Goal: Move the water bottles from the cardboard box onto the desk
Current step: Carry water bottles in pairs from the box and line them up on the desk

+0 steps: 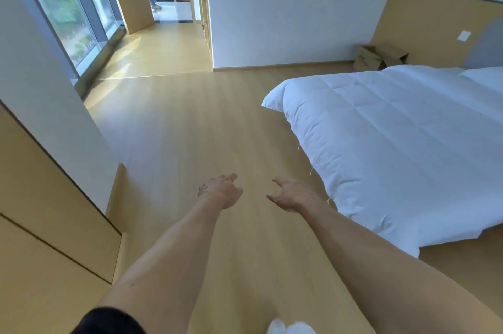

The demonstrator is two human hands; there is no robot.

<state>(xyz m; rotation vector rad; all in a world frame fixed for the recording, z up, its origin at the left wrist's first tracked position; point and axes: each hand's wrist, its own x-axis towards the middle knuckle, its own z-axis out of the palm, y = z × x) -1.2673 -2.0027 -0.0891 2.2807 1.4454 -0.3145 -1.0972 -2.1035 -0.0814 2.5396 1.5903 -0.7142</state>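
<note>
Cardboard box (381, 57): beyond bed (408, 143), unreached. Left hand (221, 189), right hand (290, 194): slack, empty. Bottles, surface unseen; transfer seemingly pending.

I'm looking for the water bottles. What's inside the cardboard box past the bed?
The cardboard box stands open by the headboard, but its inside faces away. No bottles show.

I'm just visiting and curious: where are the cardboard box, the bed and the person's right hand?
cardboard box (377, 57): head view, its open top flap.
bed (402, 143): head view, middle of the white duvet.
right hand (290, 193): head view, its palm.
</note>
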